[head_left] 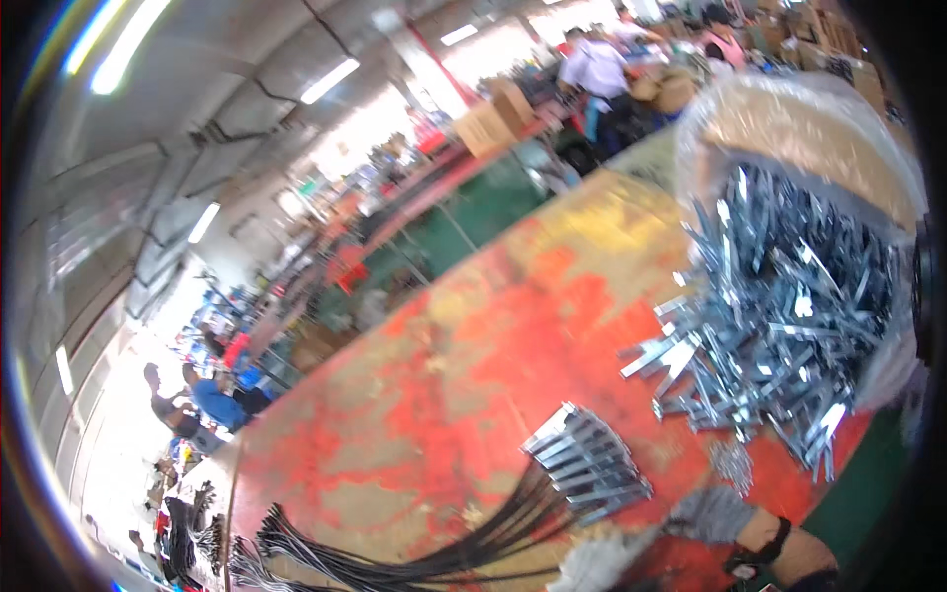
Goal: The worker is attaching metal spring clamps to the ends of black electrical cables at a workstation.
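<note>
My left hand, in a pale glove with a grey cuff, reaches in from the lower right with a dark watch on its wrist. Motion smears its fingers, so I cannot tell whether they are closed. It is nearest to a fanned row of flat silver metal strips on the table. From these strips a bundle of thin black cords curves away to the left. Beside the grey cuff lies a small heap of tiny metal pieces. My right hand is not in view.
A large heap of loose silver metal strips spills from a plastic-lined carton at right. The worn red table runs toward the back. More dark cords lie at far left. People work at benches beyond, near a cardboard box.
</note>
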{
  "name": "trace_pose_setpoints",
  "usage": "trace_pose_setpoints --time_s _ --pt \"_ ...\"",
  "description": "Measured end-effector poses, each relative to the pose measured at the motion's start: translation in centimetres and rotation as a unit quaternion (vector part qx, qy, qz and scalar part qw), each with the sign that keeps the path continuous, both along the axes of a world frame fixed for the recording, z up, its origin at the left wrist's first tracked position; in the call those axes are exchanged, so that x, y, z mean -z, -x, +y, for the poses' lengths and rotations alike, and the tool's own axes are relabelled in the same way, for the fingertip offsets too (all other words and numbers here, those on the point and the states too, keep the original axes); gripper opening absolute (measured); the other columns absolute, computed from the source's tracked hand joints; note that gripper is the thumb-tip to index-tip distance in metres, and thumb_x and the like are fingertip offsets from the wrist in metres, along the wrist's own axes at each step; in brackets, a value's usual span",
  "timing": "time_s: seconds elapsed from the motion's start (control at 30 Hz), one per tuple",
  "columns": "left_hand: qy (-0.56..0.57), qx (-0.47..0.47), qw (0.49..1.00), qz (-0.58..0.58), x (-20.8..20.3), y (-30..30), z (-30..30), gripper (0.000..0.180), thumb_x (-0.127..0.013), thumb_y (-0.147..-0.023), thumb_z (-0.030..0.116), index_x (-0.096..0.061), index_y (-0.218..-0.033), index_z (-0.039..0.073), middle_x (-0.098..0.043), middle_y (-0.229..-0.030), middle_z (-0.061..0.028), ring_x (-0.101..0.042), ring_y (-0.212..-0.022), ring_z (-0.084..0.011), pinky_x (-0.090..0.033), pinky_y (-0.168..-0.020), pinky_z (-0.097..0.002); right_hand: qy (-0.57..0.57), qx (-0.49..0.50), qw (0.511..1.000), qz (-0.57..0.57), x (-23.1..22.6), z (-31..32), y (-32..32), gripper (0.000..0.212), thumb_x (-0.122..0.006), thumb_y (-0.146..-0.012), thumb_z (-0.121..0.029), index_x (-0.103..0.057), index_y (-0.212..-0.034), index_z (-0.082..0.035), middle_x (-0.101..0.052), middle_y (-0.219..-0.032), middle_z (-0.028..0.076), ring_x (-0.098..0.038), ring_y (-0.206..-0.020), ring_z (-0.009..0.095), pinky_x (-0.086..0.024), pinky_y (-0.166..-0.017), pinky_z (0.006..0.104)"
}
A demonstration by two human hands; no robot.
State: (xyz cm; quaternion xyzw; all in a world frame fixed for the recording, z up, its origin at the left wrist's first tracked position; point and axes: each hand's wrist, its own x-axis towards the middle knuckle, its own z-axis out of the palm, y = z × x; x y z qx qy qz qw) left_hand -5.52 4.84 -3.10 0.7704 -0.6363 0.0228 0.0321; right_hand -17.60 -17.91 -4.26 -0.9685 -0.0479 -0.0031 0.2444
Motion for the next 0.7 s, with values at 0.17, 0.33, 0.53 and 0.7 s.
trace_pose_setpoints --time_s 0.17,0.33,0.53,0.7 --pt "0.038 0.020 0.995 0.089 -4.8 1.8 -1.4 0.046 -0.049 -0.091 0.020 -0.050 -0.137 0.016 -0.062 -0.086 -0.0120 -0.062 -0.072 -0.0289 -0.050 -0.063 -0.0456 -0.028 -0.071 0.994 -0.075 1.0 -0.9 -0.4 0.022 -0.056 -0.092 -0.036 -0.069 -0.098 -0.019 -0.068 -0.084 0.004 -0.065 -0.071 0.024 -0.051 -0.063 0.0381" --pt "0.009 -0.037 0.996 0.080 -2.7 1.2 -0.8 0.038 -0.048 -0.091 0.023 -0.058 -0.128 0.027 -0.065 -0.094 -0.0126 -0.064 -0.083 -0.0307 -0.052 -0.068 -0.0450 -0.087 -0.040 0.989 -0.109 0.7 -0.8 0.3 0.017 -0.057 -0.090 -0.026 -0.063 -0.095 -0.011 -0.067 -0.084 0.010 -0.064 -0.068 0.026 -0.051 -0.063 0.0397" --pt "-0.021 -0.060 0.995 0.080 -5.0 0.7 -1.3 0.035 -0.052 -0.089 0.026 -0.061 -0.123 0.026 -0.064 -0.097 -0.0131 -0.064 -0.089 -0.0315 -0.052 -0.070 -0.0462 -0.017 0.037 0.990 -0.136 0.2 0.0 -0.5 0.019 -0.059 -0.087 -0.031 -0.065 -0.093 -0.014 -0.066 -0.086 0.009 -0.063 -0.071 0.030 -0.050 -0.068 0.0436" --pt "-0.022 -0.034 0.997 0.072 -5.1 0.4 -0.9 0.039 -0.055 -0.086 0.027 -0.058 -0.125 0.024 -0.064 -0.097 -0.0125 -0.063 -0.089 -0.0317 -0.052 -0.071 -0.0461 -0.005 0.029 0.964 -0.263 0.9 0.3 -0.1 0.018 -0.060 -0.086 -0.030 -0.065 -0.091 -0.014 -0.066 -0.085 0.008 -0.063 -0.070 0.030 -0.050 -0.065 0.0432"
